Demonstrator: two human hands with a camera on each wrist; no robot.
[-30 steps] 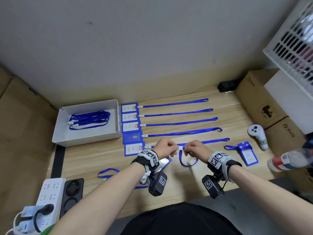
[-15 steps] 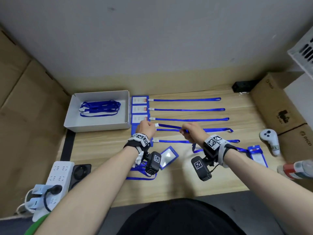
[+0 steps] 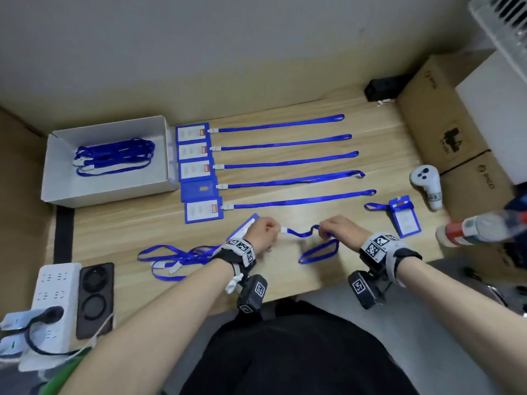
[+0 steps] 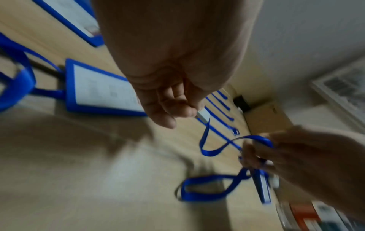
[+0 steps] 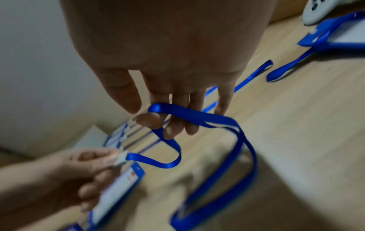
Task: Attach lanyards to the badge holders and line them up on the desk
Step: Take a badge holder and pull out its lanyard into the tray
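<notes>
A sixth lanyard is being readied for its badge holder, just short of the clip-on.

The white clip (image 3: 284,230) is pinched in the left hand (image 3: 261,233); the blue lanyard (image 3: 302,233) is pinched and looped over the fingers of the right hand (image 3: 338,230), its slack drooping between the hands and onto the bench (image 3: 285,277). The loose badge holder (image 3: 244,226) lies just under the left hand. Five finished sets are lined up beyond both hands. Next, by judgement, the clip must be turned to the holder's slot, the strap kept untwisted.
</notes>
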